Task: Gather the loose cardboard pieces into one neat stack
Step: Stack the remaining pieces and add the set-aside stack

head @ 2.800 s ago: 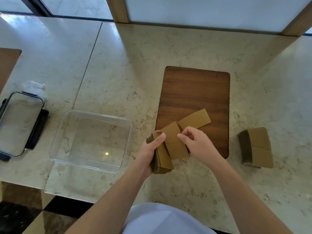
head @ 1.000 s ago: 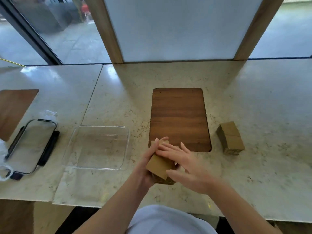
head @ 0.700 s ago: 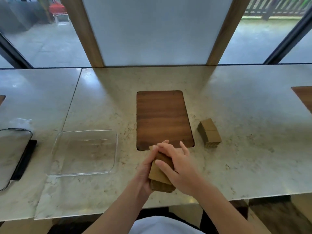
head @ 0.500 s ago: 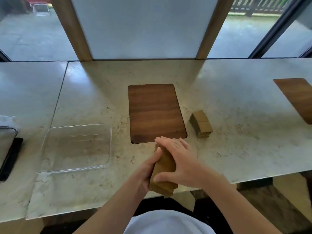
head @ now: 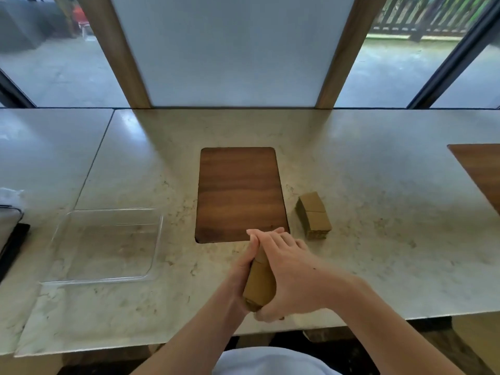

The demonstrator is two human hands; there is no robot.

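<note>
Nearest, a white garment [head: 270,361] sits below the surface's [head: 378,185] front edge, which runs under both forearms. The hands meet just inside that edge. The left hand [head: 242,269] grips the stack [head: 259,280] from the left, fingers curled up along its side, fingertips reaching the far end. The right hand [head: 289,274] lies over the stack's top and right side, fingers fairly straight and pointing away, thumb hooked round the near end. The stack is pressed between the two palms, long axis pointing away from the person, its near end beside the surface's front edge.

Bare marble lies right of the hands, out to the front edge. To the left, a clear tray [head: 151,266] sits with a gap between it and the hands.

Just beyond the fingertips is the board's [head: 238,190] near edge; the board top is bare. A second stack [head: 313,215] rests just right of the board's near right corner, apart from it. Another board [head: 481,169] shows at the far right edge, a dark lid [head: 10,239] at the far left. Behind, open surface reaches the window frames.

Against half a second ago, the right hand has slid further over the stack, and the loose pieces seen earlier on the board are gone from it.
</note>
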